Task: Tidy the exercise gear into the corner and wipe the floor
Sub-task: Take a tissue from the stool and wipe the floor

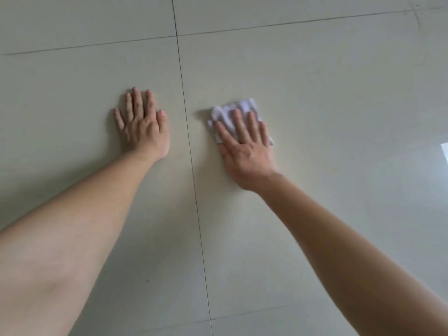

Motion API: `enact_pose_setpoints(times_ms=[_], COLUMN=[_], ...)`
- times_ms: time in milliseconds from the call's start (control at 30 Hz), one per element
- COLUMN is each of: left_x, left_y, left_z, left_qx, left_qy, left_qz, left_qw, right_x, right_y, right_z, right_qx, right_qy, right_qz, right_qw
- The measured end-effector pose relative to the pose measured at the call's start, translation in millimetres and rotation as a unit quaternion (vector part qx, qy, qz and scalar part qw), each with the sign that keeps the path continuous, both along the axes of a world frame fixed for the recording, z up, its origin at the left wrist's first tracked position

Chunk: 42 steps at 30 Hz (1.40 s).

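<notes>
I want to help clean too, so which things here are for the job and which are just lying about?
For the job:
- white cloth, pressed flat under the right hand
- tiled floor, the thing to wipe
- left hand, flat on the floor

Just there:
- tiny dark speck on a tile
- bright glare at the right edge

No exercise gear is in view.

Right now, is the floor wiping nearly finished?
Done: no exercise gear shows here, so that part may be tidied; I cannot confirm. In hand: the right hand presses a white cloth flat on the floor, while the left hand rests beside the grout line. Left: a dark speck on the nearer floor needs wiping.
</notes>
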State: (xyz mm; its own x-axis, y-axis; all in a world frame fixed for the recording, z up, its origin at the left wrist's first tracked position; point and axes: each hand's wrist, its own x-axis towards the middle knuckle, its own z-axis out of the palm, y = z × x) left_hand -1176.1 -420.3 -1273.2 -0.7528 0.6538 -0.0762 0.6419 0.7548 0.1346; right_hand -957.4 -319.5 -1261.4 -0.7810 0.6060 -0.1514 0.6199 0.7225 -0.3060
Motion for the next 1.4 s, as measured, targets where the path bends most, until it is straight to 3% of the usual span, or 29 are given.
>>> enact_pose_setpoints(times_ms=[167,233,367,467,567,700,800,867,933,1000,1067,1133,1300,1400], left_x=[-0.8,-1.4,-2.2,-0.3,-2.2,-3.1,-2.0,-1.0,0.1,0.3,1.7,2.9,3.5,3.8], left_y=[1.3,-1.1,-5.6,-5.3,-3.3,-2.3,-1.7,-3.6,-4.1,-3.6,-4.3,-4.3,-2.0,1.1], left_z=[-2.2,-4.7,-6.4,-6.9,-6.0,-5.7,-3.9,-4.4,-4.7,-4.6,-4.6,-4.4,-1.7,-0.3], left_qx=[0.02,0.032,0.045,0.045,0.035,0.03,0.034,0.037,0.045,0.051,0.049,0.045,0.032,0.026], left_qy=[0.021,0.025,0.041,0.047,0.046,0.052,0.05,0.049,0.049,0.048,0.046,0.047,0.034,0.022], left_qz=[-0.013,-0.01,-0.008,-0.013,-0.011,-0.018,-0.018,-0.017,-0.018,-0.015,-0.009,-0.008,-0.005,0.0], left_qw=[0.999,0.999,0.998,0.998,0.998,0.998,0.998,0.998,0.998,0.997,0.998,0.998,0.999,0.999], right_x=[-52.6,-50.7,-56.6,-101.3,-157.7,-195.5,-166.3,-124.1,-68.3,-8.0,35.8,54.7,63.6,72.8], right_y=[30.2,78.8,165.5,165.5,140.7,92.9,120.0,167.7,221.9,261.3,268.5,253.0,165.1,126.0], right_z=[-6.3,-9.3,-2.9,-0.7,3.2,14.2,14.0,8.4,4.1,5.4,11.7,9.8,2.9,3.8], right_qx=[0.04,0.067,0.023,0.005,0.015,-0.005,0.001,0.029,0.063,0.036,-0.018,-0.028,-0.001,-0.021], right_qy=[0.026,-0.002,-0.021,-0.05,-0.04,-0.043,-0.028,-0.044,-0.069,-0.079,-0.07,-0.072,-0.013,-0.027], right_qz=[0.188,0.2,-0.098,-0.177,-0.101,0.095,0.153,0.11,0.011,-0.117,-0.242,-0.292,-0.151,-0.062], right_qw=[0.981,0.978,0.995,0.983,0.994,0.995,0.988,0.993,0.996,0.989,0.968,0.953,0.988,0.998])
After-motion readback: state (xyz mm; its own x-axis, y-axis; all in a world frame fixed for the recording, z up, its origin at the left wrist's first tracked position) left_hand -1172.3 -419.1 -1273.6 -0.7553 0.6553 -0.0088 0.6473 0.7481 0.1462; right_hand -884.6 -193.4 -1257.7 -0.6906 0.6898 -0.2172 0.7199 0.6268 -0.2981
